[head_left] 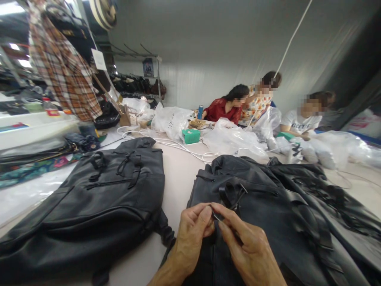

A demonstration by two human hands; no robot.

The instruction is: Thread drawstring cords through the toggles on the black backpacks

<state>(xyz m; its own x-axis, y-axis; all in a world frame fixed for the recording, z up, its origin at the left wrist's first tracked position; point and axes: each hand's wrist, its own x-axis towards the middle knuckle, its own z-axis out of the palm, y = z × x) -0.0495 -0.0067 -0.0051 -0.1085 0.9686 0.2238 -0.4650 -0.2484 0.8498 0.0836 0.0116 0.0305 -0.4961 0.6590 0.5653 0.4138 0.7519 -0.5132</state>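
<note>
Over a black backpack [253,186] lying on the table, my two hands meet fingertip to fingertip. Thumb and forefinger of my left hand [190,236] are pinched on one end of a small thin dark piece with a shiny metal edge [216,216]. My right hand [253,246] pinches the same piece from the other side. Its exact kind is too small and covered to tell. Just behind my fingers, a looped strap with a metal buckle [242,190] stands up from the bag. A second black backpack [119,190] lies flat to the left.
More black bags [324,186] lie at the right. White cords [178,145], a green box [191,136] and clear plastic bags [235,139] spread across the table behind. Several people [223,109] sit at the far side. A plaid shirt [59,67] hangs at the left.
</note>
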